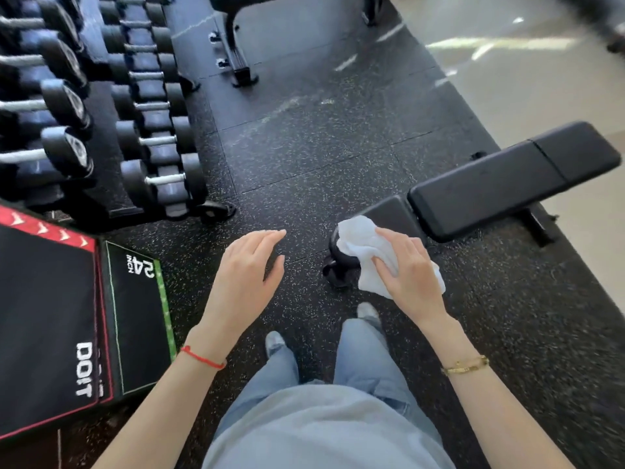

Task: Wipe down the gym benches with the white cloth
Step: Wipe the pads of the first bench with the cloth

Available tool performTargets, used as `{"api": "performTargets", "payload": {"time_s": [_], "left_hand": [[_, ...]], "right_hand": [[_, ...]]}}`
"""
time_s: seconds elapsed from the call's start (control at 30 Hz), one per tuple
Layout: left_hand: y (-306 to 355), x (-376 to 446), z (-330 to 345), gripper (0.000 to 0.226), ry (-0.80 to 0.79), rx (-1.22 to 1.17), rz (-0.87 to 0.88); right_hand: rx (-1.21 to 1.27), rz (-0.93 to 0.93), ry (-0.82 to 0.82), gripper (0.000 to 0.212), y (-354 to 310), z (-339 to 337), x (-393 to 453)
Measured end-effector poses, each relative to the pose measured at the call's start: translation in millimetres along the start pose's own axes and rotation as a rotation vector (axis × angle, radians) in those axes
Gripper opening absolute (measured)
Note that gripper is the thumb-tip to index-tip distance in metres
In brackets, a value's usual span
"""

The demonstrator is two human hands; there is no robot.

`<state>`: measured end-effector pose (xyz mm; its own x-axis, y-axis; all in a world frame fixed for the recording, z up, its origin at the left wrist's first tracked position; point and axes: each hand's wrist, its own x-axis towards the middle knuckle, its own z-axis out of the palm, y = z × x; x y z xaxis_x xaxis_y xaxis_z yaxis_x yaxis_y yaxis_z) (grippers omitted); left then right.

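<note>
While the person is standing on the speckled rubber floor point(304, 157) and looking down past their pale jeans, the single head view is showing both bare hands reaching forward at about waist height. The right hand point(411, 269) is clutching the white cloth point(358, 242), its grip closed around the bunched fabric with the thumb pressing on top, and loose folds are spilling out to the upper left and below the palm. The cloth is hovering at the near end of a black padded bench point(507, 177), over or against the seat pad and a black roller at the bench's foot; whether the fabric is actually touching the padding cannot be told from this angle. The left hand point(248, 272) is holding nothing, its fingers spread loosely and floating above the floor, well apart from the cloth. A second bench point(236, 38) is standing farther away at the top of the view, next to a dumbbell rack point(101, 106) on the left, and a black jump box point(50, 316) is sitting at the lower left. Judging from this, the wiping of the nearest bench is only just beginning, at its near end. The next move is likely calling for flattening the cloth against the pad and sweeping along its length toward the far backrest.
</note>
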<state>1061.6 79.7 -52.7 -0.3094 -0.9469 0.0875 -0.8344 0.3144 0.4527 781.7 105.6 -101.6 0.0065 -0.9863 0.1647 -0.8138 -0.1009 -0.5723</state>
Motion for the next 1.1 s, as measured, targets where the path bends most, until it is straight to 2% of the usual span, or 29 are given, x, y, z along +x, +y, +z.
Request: {"api": "performTargets", "payload": {"time_s": [0.3,0.5,0.67,0.83,1.1], "left_hand": [[102,69,91,0.039,0.093,0.001,-0.161],[124,104,152,0.041,0.119,0.001,-0.276],[97,137,221,0.040,0.120,0.011,-0.311],[45,158,321,0.039,0.084,0.052,-0.315],[-38,153,478,0.038,0.116,0.093,-0.308]], "right_hand": [[0.005,-0.119,-0.102,0.043,141,-57,68],[-0.023,-0.206,-0.186,0.041,210,-44,115],[-0.019,-0.249,-0.215,0.041,260,11,140],[-0.025,-0.281,-0.250,0.041,312,108,154],[-0.115,-0.488,-0.354,0.049,390,257,127]]}}
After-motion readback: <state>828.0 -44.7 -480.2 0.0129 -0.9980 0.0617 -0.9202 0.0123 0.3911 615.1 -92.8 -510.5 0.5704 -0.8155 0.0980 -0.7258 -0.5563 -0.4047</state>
